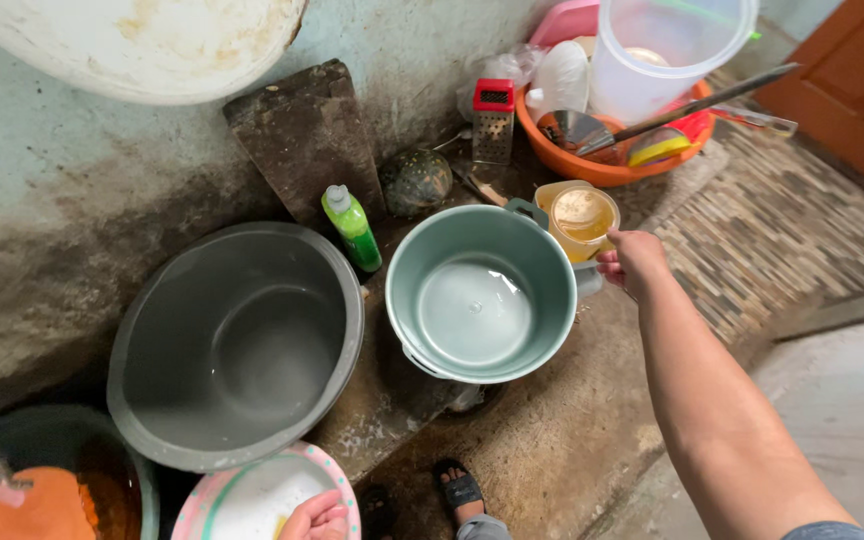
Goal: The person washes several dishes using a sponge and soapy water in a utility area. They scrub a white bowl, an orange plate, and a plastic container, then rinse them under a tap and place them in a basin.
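Note:
My right hand (pixel 633 262) grips the rim of a yellowish plastic jug (pixel 580 216) holding cloudy brownish liquid, just right of a grey-green metal pot (pixel 482 293) with a little water in it. My left hand (pixel 316 518) shows only at the bottom edge, fingers curled on the rim of a white plate with a pink and green border (pixel 260 496). A large empty grey plastic basin (pixel 237 343) sits to the left of the pot. A green dish-soap bottle (pixel 353 228) stands between basin and pot.
An orange basin (pixel 602 168) at the back holds a ladle, a clear plastic bucket (pixel 664 52) and utensils. A metal grater (pixel 493 122), a dark green squash (pixel 416 182) and a wooden board (pixel 304 135) lean by the stained wall. My sandalled foot (pixel 462 492) is below.

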